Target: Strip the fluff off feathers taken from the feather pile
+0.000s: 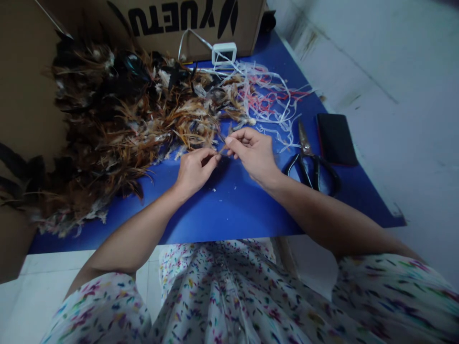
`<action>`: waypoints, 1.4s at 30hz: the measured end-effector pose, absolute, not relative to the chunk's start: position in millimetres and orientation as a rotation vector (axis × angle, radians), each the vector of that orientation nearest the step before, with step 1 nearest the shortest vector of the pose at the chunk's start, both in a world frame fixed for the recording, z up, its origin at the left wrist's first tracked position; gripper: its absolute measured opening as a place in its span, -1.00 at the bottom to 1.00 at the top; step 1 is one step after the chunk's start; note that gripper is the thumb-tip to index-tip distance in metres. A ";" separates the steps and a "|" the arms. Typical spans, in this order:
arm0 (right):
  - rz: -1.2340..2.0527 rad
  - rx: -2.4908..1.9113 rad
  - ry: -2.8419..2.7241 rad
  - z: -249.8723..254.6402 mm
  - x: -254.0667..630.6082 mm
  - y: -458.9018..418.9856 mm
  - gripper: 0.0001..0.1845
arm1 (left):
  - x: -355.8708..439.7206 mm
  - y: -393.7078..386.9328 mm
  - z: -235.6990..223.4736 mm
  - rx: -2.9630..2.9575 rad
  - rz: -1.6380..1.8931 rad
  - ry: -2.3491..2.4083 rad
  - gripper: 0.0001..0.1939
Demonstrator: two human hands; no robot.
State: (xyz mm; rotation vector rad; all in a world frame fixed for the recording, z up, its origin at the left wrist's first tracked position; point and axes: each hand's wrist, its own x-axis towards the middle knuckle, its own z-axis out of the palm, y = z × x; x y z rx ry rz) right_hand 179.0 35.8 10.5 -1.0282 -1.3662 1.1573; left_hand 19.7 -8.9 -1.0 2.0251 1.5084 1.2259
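Above the blue table, my left hand [196,169] and my right hand [253,153] meet fingertip to fingertip. A thin brown feather [223,148] is pinched between them, the left thumb and forefinger at one end and the right at the other. It is small, and its full shape is partly covered by my fingers. Just beyond my hands spreads a big heap of brown, black and tan feathers [143,114]. To the right of the heap lies a tangle of white and pink ribbon strips [265,93].
Black-handled scissors [310,162] lie right of my right forearm, beside a black phone-like slab [336,138]. A small white-framed device [224,54] stands before a cardboard box [193,28] at the back. The blue table [233,215] meets a wall on the right.
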 end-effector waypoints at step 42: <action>0.264 -1.564 -2.545 12.9 217.5 70.5 -0.82 | 20.3 0.4 5.9 0.974 1.383 1.251 -0.68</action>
